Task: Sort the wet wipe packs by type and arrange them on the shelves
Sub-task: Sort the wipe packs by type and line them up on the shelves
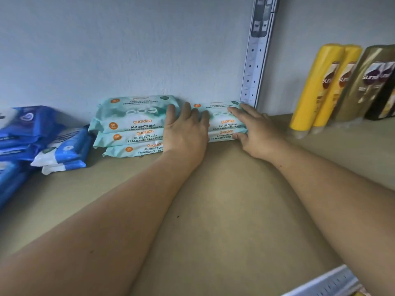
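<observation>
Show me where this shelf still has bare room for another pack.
The widest bare shelf lies in front of the teal packs, toward the near edge. A smaller patch sits between the right hand and the yellow bottles. Along the back wall it is crowded; only a narrow gap separates the blue packs from the teal.

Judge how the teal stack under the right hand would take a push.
The teal stack probably yields softly: its wrappers look crinkled. Glossy packs may slide apart. Lying flat, it seems unlikely to tip.
</observation>
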The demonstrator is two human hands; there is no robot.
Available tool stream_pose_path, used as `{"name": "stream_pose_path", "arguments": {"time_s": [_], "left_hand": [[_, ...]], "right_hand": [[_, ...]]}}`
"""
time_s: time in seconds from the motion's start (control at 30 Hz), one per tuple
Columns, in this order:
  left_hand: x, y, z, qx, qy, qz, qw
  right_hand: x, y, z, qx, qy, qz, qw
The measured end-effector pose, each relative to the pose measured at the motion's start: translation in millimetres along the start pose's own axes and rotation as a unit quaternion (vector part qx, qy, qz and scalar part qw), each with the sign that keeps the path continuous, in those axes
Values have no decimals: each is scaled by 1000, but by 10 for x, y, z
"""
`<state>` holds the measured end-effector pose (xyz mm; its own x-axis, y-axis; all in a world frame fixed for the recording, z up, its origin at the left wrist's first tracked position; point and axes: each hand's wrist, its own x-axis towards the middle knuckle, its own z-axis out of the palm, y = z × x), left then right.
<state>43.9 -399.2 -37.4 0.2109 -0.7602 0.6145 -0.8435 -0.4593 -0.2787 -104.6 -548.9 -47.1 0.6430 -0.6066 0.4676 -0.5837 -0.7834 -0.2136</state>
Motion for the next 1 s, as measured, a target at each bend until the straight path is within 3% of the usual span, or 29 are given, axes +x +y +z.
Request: {"name": "stream_pose_path", "arguments": {"time_s": [0.2, 0.4, 0.6, 0.77, 1.0], "left_hand": [[23, -36, 54, -21, 13, 9, 1000], [-32, -65, 13, -57, 35, 22, 998], [-398, -221, -370, -191, 96, 57, 975], [-898, -394, -882, -307, 59, 19, 950], [-2012, -299, -1846, -396, -38, -49, 916]], "right_hand": [[70, 58, 53, 13, 1, -1, 1000], [-189, -158, -126, -46, 47, 62, 996], [-782, -485, -299, 25, 137, -10, 990], [-1483, -912, -581, 93, 92, -34, 991], [-2654, -1535, -1099, 114, 106, -11, 988]]}}
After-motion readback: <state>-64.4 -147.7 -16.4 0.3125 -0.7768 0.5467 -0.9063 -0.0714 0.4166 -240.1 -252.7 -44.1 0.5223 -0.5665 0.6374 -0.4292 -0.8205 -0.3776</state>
